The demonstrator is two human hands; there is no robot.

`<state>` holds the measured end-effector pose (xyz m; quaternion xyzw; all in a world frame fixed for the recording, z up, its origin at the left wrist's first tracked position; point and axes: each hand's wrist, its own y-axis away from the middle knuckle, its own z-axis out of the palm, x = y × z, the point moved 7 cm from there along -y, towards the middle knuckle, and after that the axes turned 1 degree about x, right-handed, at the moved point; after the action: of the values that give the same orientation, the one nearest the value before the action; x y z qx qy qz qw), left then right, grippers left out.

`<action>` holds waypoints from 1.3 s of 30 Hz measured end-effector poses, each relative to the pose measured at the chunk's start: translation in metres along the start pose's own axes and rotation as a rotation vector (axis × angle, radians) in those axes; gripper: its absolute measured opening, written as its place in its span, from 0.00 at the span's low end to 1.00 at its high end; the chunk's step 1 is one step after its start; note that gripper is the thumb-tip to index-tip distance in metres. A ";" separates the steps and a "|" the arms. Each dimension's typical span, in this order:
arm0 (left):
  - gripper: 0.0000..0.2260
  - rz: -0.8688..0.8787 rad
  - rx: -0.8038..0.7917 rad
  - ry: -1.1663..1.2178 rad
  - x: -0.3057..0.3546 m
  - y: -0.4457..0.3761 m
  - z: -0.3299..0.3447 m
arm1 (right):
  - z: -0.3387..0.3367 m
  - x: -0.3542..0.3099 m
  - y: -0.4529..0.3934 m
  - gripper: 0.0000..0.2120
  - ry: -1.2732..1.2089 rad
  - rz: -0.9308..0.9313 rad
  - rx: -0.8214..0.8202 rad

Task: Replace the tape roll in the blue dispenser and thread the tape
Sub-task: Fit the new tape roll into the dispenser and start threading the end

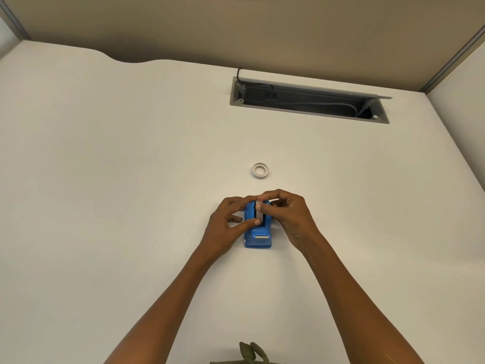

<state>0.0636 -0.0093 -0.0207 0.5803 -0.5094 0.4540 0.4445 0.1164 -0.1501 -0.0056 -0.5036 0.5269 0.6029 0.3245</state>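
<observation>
Counter [131, 179]: white, carries all items listed

Left hand [225, 224]: reaches in from the lower left, forearm angled inward; thumb and fingers [249, 223] pressed against the dispenser's left wall, likely to brace it

Blue dispenser [257, 233]: stands at centre between both hands, metal cutter [262, 236] facing the person

Tape roll [258, 212]: white, seated on edge in the dispenser's slot, mostly hidden by fingers; whether fully on its hub cannot be told

Spare ring [260, 170]: lies flat just beyond the dispenser, apart from it; probably the spent core, set aside

Right hand [290, 218]: wrist bent, fingertips curled, pinching the roll's top, apparently seating it or seeking the tape end

Cable hatch [309, 101]: open, far right
</observation>
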 end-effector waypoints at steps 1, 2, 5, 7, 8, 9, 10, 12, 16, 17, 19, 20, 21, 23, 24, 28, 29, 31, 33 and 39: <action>0.19 0.003 0.000 0.003 0.000 0.000 0.000 | 0.000 0.000 0.000 0.06 -0.011 0.006 0.007; 0.19 0.004 0.000 0.005 0.000 0.000 0.000 | 0.000 0.000 0.000 0.05 -0.017 0.010 0.014; 0.19 0.000 0.005 0.003 0.000 -0.001 0.001 | 0.000 -0.001 0.001 0.05 -0.010 0.022 0.019; 0.19 -0.006 0.005 0.002 0.000 -0.001 0.000 | 0.000 -0.002 0.002 0.04 -0.004 0.029 0.018; 0.20 -0.009 0.004 0.001 0.000 -0.001 0.000 | -0.001 -0.004 0.003 0.04 0.001 0.029 0.020; 0.20 -0.010 0.004 -0.002 0.000 0.000 0.000 | -0.002 -0.005 0.004 0.04 0.013 0.025 0.021; 0.20 -0.011 0.006 -0.007 -0.001 0.000 0.001 | -0.003 -0.007 0.005 0.04 0.036 0.018 0.018; 0.21 -0.015 0.010 -0.021 -0.002 0.000 0.001 | -0.005 -0.013 0.006 0.06 0.125 -0.006 -0.006; 0.23 -0.017 0.009 -0.044 -0.004 -0.002 0.000 | -0.005 -0.026 0.008 0.11 0.363 -0.098 -0.029; 0.23 -0.016 0.009 -0.040 -0.004 -0.002 0.000 | -0.004 -0.030 0.007 0.11 0.404 -0.120 -0.024; 0.22 -0.014 0.008 -0.025 -0.003 -0.001 0.000 | -0.003 -0.039 0.004 0.10 0.461 -0.152 -0.033; 0.22 -0.017 0.007 -0.022 -0.003 -0.001 0.000 | -0.003 -0.042 0.003 0.10 0.479 -0.158 -0.047; 0.22 -0.021 0.006 -0.025 -0.003 -0.001 0.000 | -0.002 -0.045 0.001 0.09 0.497 -0.154 -0.060; 0.22 -0.031 0.001 -0.035 -0.003 0.000 0.000 | -0.002 -0.048 -0.003 0.07 0.531 -0.137 -0.077; 0.22 -0.033 0.000 -0.037 -0.003 -0.001 0.000 | -0.002 -0.050 -0.004 0.07 0.546 -0.135 -0.083; 0.23 -0.032 0.004 -0.045 -0.004 0.000 0.000 | 0.003 -0.059 -0.001 0.06 0.653 -0.170 -0.095; 0.23 -0.028 0.004 -0.049 -0.004 0.000 0.000 | 0.005 -0.061 0.001 0.06 0.706 -0.188 -0.104; 0.22 -0.011 0.004 -0.042 -0.002 0.000 0.000 | 0.013 -0.064 0.006 0.07 0.841 -0.232 -0.152; 0.22 0.000 0.007 -0.032 -0.001 0.001 0.001 | 0.021 -0.066 0.011 0.08 0.959 -0.262 -0.206; 0.21 0.028 0.007 -0.046 -0.002 0.001 0.001 | 0.032 -0.072 0.013 0.08 1.078 -0.302 -0.249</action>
<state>0.0629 -0.0098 -0.0229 0.5849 -0.5260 0.4484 0.4244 0.1162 -0.1122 0.0648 -0.8441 0.4649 0.2654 0.0308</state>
